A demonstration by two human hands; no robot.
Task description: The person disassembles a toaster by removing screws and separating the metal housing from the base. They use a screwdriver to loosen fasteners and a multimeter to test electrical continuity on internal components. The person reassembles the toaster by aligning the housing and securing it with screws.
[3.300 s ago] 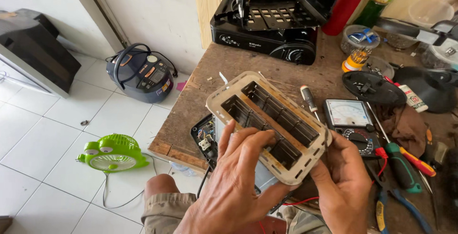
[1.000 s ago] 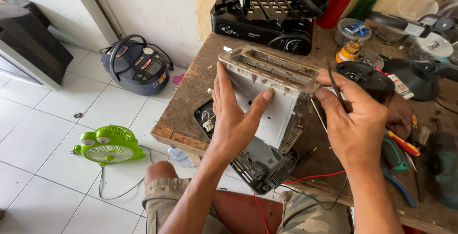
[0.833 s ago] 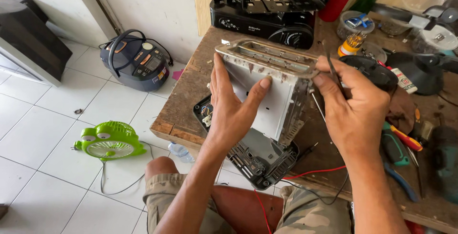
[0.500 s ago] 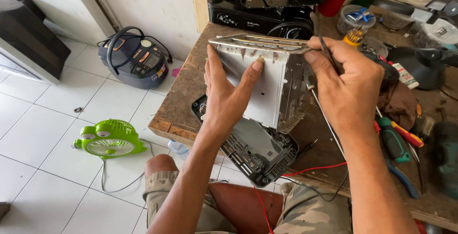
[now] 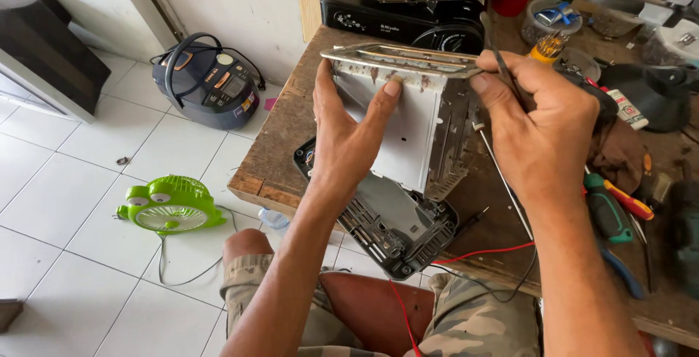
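- Head view: the left hand (image 5: 348,155) lies flat and spread against the near metal side of a stripped toaster body (image 5: 408,120), thumb up along its left edge and a fingertip (image 5: 392,88) pressed just under the top frame.
- The toaster body stands upright between the two hands, resting on a black plastic base (image 5: 397,226) that lies on the counter (image 5: 280,153) below the left palm and juts over the near edge.
- The right hand (image 5: 542,135) is closed around a thin dark tool (image 5: 499,51), its thumb touching the right end of the toaster body's slotted top frame; the tool's upper end sticks up past the fingers.
- A long thin metal rod (image 5: 502,182) runs down the counter just left of the right wrist.
- Red wire (image 5: 480,254) and black wire trail from the base, below the right forearm.
- Right of the right hand lie screwdrivers (image 5: 615,204) with red and green handles.
- Beyond both hands sits a black portable gas stove (image 5: 408,0).
- On the tiled floor, left of the left forearm, are a green frog-shaped fan (image 5: 169,205) and, farther off, a dark rice cooker (image 5: 207,80).
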